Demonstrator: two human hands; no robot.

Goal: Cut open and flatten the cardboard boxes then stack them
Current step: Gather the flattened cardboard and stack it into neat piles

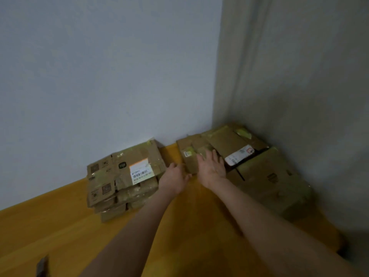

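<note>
Two piles of flattened brown cardboard lie on the wooden floor against the wall. The left pile (123, 176) carries a white shipping label on top. The right pile (259, 172) sits in the corner, with a small flattened piece (191, 156) on its near left end. My right hand (212, 166) rests flat on that small piece, fingers straight. At the piece's left edge is my left hand (175, 176), fingers curled round the edge as far as I can see; its fingertips are hidden.
The pale wall (99, 76) runs behind both piles and meets a grey side wall (299, 76) on the right. Bare wooden floor (60, 226) lies in front of the piles. A small dark object (43, 265) pokes in at the bottom left edge.
</note>
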